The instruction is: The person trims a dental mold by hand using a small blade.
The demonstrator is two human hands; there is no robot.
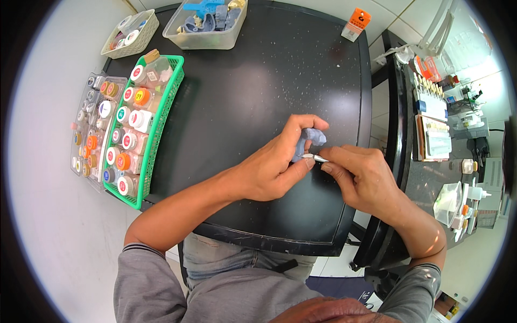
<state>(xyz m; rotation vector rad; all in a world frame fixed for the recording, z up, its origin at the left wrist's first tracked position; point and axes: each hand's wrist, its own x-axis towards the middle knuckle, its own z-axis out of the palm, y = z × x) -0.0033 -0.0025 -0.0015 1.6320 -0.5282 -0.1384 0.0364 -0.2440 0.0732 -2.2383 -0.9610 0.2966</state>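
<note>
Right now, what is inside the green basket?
The green basket holds capped bottles, mostly white- or orange-lidded, plus a larger tan-topped bottle. Their bases and the basket's floor are covered from view.

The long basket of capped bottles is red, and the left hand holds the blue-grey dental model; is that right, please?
The head view shows the long basket is green, not red; the left hand does hold the dental model.

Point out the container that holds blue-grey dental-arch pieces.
The translucent plastic tub at the far edge of the black table. Only it shows blue-grey pieces; the green basket, beige woven basket and clear plastic tray show capped containers.
</note>
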